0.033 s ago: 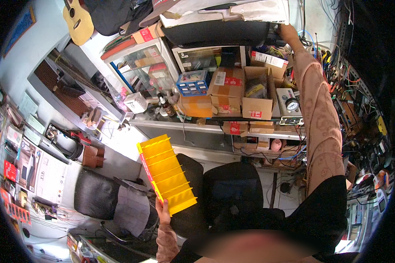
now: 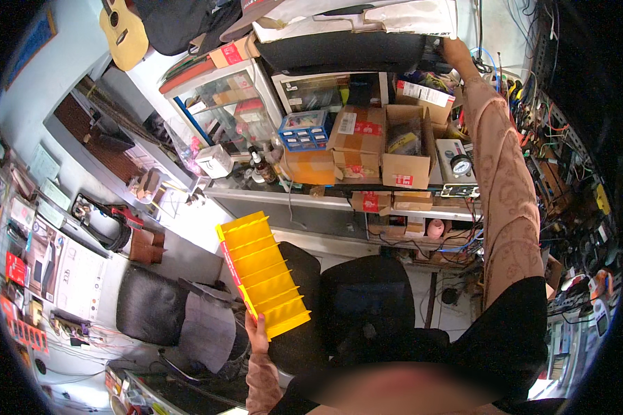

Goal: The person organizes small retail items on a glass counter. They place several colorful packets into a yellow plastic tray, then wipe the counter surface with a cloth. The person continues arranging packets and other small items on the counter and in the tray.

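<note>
My left hand (image 2: 257, 333) grips the lower corner of a yellow plastic rack (image 2: 263, 273), thumb over its edge. The rack has several thin dividers across it and a red and white strip along its left side; it is held tilted over the black chairs. My right arm stretches far up to the right. At its end, my right hand (image 2: 457, 55) is beside the right end of a long black case-like object (image 2: 339, 54), under a worn white box (image 2: 401, 17). Its fingertips are hidden among dark things there, so a hold cannot be made out.
Open cardboard boxes (image 2: 408, 169), a blue drawer organizer (image 2: 303, 131) and a device with a round gauge (image 2: 457, 162) crowd the counter. Black chairs (image 2: 367, 297) stand below it. Cables and tools (image 2: 533, 114) hang at right. A guitar (image 2: 124, 34) is at upper left.
</note>
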The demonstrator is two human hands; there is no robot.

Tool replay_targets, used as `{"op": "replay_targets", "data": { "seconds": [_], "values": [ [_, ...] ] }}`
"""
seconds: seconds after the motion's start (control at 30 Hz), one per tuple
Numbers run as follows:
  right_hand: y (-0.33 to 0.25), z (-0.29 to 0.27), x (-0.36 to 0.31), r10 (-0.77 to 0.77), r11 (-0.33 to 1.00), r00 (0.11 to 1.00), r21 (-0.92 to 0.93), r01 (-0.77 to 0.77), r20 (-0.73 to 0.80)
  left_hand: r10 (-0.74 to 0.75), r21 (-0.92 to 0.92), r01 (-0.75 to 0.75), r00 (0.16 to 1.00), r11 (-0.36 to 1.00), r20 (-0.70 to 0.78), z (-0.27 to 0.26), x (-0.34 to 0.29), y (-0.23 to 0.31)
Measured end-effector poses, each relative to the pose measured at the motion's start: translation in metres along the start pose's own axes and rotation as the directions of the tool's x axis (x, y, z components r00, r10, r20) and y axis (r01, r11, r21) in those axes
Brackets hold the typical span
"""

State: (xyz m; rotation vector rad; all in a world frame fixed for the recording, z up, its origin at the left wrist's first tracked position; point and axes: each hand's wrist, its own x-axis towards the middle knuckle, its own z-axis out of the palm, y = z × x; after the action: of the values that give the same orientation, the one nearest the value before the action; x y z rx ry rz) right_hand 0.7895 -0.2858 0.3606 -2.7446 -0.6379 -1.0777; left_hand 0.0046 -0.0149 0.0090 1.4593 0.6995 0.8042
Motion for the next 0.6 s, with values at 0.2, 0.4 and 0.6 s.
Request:
{"op": "replay_targets", "data": {
  "seconds": [0.2,0.4,0.6],
  "values": [
    [0.016,0.022,0.019,-0.117,0.993,0.993,0.016,0.117,-0.004,0.011,0.024,-0.010,1.000,1.000,-0.023,0.005,-0.002,0.007],
    [0.013,0.029,0.031,0.038,0.990,0.999,0.134,-0.040,0.021,0.009,0.021,-0.008,0.998,1.000,-0.059,0.000,-0.002,-0.001],
    [0.023,0.022,0.017,-0.115,0.992,0.992,0.045,0.117,-0.052,0.015,-0.032,-0.016,1.000,0.999,-0.026,-0.001,0.001,-0.006]
  ]
}}
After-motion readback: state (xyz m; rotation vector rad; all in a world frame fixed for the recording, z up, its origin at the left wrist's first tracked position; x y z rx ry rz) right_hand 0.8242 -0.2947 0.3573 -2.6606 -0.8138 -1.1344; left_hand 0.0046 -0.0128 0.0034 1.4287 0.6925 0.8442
